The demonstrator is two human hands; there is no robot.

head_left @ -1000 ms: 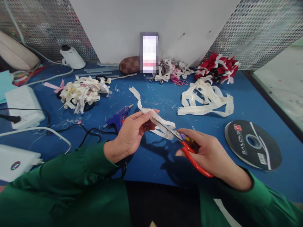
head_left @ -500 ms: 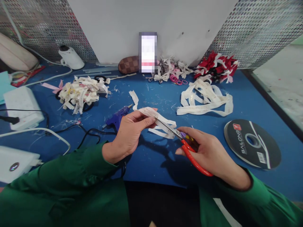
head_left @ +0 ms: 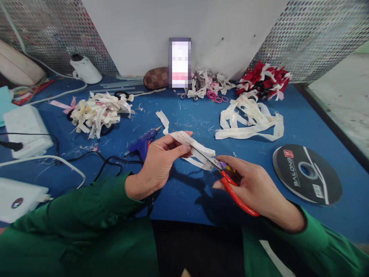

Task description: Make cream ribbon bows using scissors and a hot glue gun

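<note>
My left hand (head_left: 157, 163) pinches a length of white printed ribbon (head_left: 180, 135) between thumb and fingers, with one loose end standing up beyond the fingertips. In my right hand (head_left: 250, 182) is a pair of scissors (head_left: 240, 200) with red handles. Their blades point up and left, lying along the ribbon with the tips near my left thumb. More of the ribbon folds and hangs beneath the blades. Whether the blades are parted is too small to make out. A blue glue gun (head_left: 141, 144) lies just behind my left hand.
Loose white ribbon (head_left: 249, 132) is heaped right of centre, above a black ribbon spool (head_left: 308, 188). Ribbon bows (head_left: 98, 115) pile up at left, red-and-white bows (head_left: 265, 80) at the back right. A phone (head_left: 180, 61) leans on the back panel. Cords and white boxes (head_left: 27, 130) occupy the left side.
Both hands keep almost the same place and grip. The ribbon fold beneath the scissor blades has shifted slightly.
</note>
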